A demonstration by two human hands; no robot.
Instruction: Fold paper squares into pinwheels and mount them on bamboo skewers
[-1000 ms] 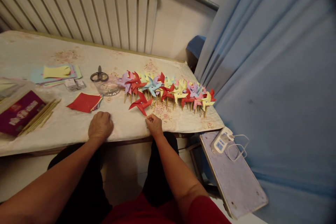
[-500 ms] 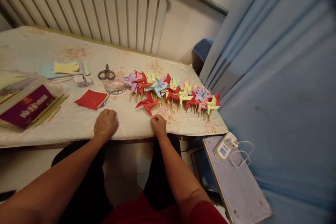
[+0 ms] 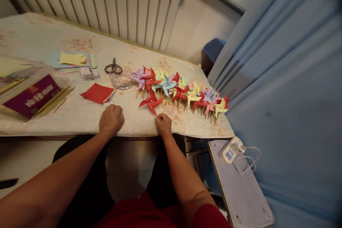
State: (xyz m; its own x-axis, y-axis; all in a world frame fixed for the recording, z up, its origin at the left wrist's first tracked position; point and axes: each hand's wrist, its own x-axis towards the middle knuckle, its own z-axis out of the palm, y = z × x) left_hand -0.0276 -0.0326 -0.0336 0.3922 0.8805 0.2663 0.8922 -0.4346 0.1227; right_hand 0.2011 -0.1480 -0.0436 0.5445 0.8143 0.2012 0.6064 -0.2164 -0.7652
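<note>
- our right hand (image 3: 163,124) reaches to the worktop's (image 3: 80,117) near edge, its grip pinched narrow on the stick of the red paper pinwheel (image 3: 151,102).
- our left hand (image 3: 111,118) rests knuckles-up, fingers curled, holding nothing.
- the pinwheel lies flat before a row of pastel pinwheels (image 3: 187,92); folded blades, thin wooden sticks.

Red pinwheel (image 3: 151,102): stick hidden under right hand (image 3: 163,124); grip itself not discernible. Left hand (image 3: 111,118): fingers curled under, tips out of sight. Box (image 3: 29,94) cut off at left edge; lettering too small to read. Pinwheel row (image 3: 187,94): sticks mostly overlapped, count unclear.
</note>
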